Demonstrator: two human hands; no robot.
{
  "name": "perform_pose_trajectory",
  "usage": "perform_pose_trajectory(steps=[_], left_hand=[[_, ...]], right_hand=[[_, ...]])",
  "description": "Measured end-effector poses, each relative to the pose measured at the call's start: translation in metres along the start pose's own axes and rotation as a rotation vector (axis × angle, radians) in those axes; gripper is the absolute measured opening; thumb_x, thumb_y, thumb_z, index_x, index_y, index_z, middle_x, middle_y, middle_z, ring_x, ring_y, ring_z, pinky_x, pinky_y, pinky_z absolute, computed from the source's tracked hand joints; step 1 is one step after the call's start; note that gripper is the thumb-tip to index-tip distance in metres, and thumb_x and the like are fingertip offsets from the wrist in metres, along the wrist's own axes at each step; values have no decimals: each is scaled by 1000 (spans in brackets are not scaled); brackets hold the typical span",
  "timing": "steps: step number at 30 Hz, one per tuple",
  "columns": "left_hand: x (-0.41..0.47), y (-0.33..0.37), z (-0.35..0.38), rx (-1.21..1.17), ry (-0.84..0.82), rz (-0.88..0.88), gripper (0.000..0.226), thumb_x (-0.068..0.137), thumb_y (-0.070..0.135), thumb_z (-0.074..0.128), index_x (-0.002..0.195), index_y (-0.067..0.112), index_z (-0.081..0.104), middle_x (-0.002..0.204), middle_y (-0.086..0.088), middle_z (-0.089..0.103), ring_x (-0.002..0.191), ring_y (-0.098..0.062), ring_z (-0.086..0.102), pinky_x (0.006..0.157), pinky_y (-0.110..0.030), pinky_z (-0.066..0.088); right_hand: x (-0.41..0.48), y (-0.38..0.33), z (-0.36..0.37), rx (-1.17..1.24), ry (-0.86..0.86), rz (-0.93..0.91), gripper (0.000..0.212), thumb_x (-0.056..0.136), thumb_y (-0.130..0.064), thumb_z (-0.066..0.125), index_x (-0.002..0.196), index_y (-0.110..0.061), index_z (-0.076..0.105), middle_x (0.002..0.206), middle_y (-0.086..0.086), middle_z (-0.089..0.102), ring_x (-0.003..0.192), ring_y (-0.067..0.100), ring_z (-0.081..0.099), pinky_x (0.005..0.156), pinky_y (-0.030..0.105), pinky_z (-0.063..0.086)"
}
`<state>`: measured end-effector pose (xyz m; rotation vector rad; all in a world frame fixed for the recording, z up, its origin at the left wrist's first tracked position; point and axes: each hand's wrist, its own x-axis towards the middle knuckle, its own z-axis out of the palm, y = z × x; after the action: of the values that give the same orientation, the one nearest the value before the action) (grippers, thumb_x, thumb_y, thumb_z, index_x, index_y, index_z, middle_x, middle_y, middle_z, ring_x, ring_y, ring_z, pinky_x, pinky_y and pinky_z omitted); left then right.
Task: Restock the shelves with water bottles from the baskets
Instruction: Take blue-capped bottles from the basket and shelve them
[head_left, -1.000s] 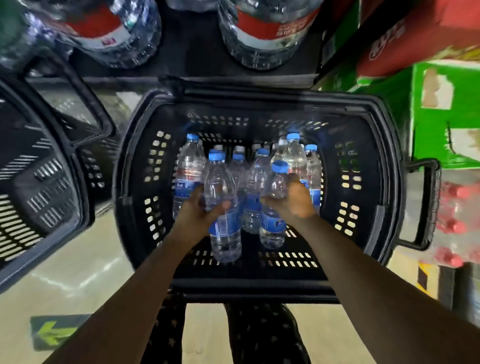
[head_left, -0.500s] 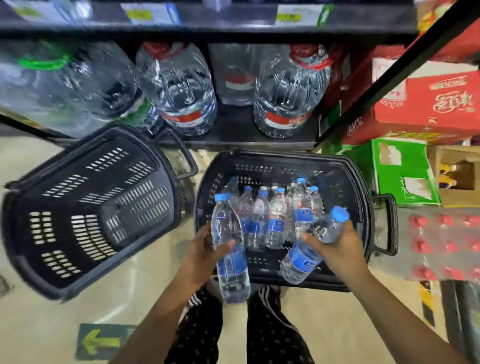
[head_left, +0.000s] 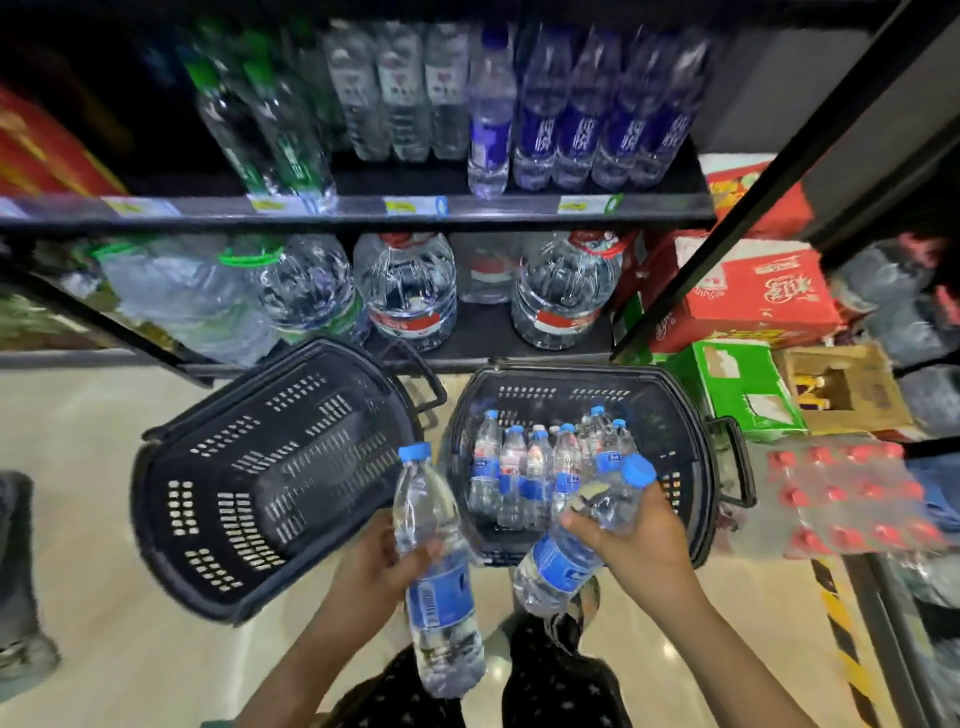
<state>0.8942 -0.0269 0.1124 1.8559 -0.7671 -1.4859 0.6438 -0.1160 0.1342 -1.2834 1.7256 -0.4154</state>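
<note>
2 black baskets (head_left: 234, 493) (head_left: 571, 382), 2 hands (head_left: 374, 566) (head_left: 639, 540), and 2 held water bottles (head_left: 439, 587) (head_left: 558, 566).

Pale glossy floor (head_left: 78, 493). Black shelving (head_left: 363, 215) along far side, dim at top. Far right: red cartons (head_left: 753, 296) above green carton (head_left: 737, 384), brown cardboard box (head_left: 852, 389) beside. Yellow-black floor stripe (head_left: 836, 618) near right.

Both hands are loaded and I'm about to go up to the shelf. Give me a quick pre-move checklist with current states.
1. Grip: left hand holds the clear plastic water bottle with blue cap, upright: ok.
2. Grip: right hand holds the second blue-capped bottle, tilted: ok.
3. Both bottles lifted out of the black plastic basket: ok.
4. Bare space on the upper black shelf, in front of the standing rows: ok.
5. Caps tight: cannot tell.
</note>
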Motion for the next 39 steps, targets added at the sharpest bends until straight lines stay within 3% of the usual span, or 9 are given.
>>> perform_pose_trajectory(steps=[4, 9, 12, 15, 19, 23, 31, 34, 39], left_hand=[[-28, 12, -14, -45, 21, -20, 22, 89, 11, 66, 107, 20, 56, 94, 5, 75, 81, -14, 70, 57, -23, 49], [-52, 40, -13, -37, 109, 47, 16, 93, 12, 61, 104, 23, 60, 84, 10, 75, 76, -15, 70, 61, -36, 54], [-64, 65, -6, -108, 159, 51, 16, 98, 10, 49, 97, 16, 64, 77, 7, 74, 73, -14, 70, 61, -34, 54], [-72, 89, 3, -223, 192, 10, 27, 101, 17, 40, 93, 12, 65, 82, -12, 71, 76, -26, 66, 73, -43, 51], [-84, 118, 18, -410, 158, -19, 34, 100, 33, 40, 94, 13, 67, 78, -7, 73, 62, -16, 68, 61, -30, 53], [-94, 130, 30, -602, 125, 27, 34, 97, 35, 44, 107, 10, 65, 95, -14, 74, 79, -23, 72, 74, -39, 55], [-113, 137, 42, -684, 187, 143, 49, 79, 46, 59, 115, 13, 64, 105, -10, 73, 89, -20, 72, 62, -28, 57], [-115, 135, 35, -672, 202, 149, 52, 74, 48, 60, 114, 15, 65, 106, -7, 73, 93, -19, 72, 68, -29, 58], [-99, 128, 6, -649, 239, 124, 54, 71, 50, 66, 114, 17, 67, 106, -10, 73, 95, -27, 71, 85, -44, 55]], right_hand=[[-28, -17, -8, -12, 7, -33, 56, 67, -25, 87, 107, -8, 51, 101, 2, 65, 90, 15, 63, 64, 13, 45], [-44, -40, -37, -92, 3, -94, 60, 63, -40, 87, 106, -18, 52, 99, -3, 66, 92, 15, 63, 80, 31, 49], [-47, -56, -57, -105, 30, -174, 49, 63, -33, 88, 97, -23, 55, 91, -11, 66, 82, 0, 61, 66, 6, 42], [-51, -74, -81, -140, 50, -250, 48, 65, -27, 88, 92, -27, 49, 86, -16, 58, 75, -7, 51, 59, 0, 36], [-54, -93, -108, -181, 67, -332, 54, 63, -32, 89, 98, -22, 48, 84, -12, 56, 75, 8, 53, 55, 11, 34], [-55, -104, -129, -196, 79, -394, 55, 64, -39, 87, 97, -22, 46, 84, -6, 60, 74, 11, 56, 57, 17, 36], [-48, -106, -154, -130, 127, -326, 55, 53, -56, 85, 88, -19, 66, 79, -9, 70, 75, 10, 65, 63, 26, 45], [-48, -108, -155, -153, 117, -332, 54, 52, -60, 83, 86, -21, 67, 77, -11, 71, 72, 8, 65, 62, 27, 47], [-51, -122, -138, -191, 150, -316, 59, 49, -68, 79, 79, -19, 65, 66, -8, 66, 64, 11, 62, 54, 25, 41]])
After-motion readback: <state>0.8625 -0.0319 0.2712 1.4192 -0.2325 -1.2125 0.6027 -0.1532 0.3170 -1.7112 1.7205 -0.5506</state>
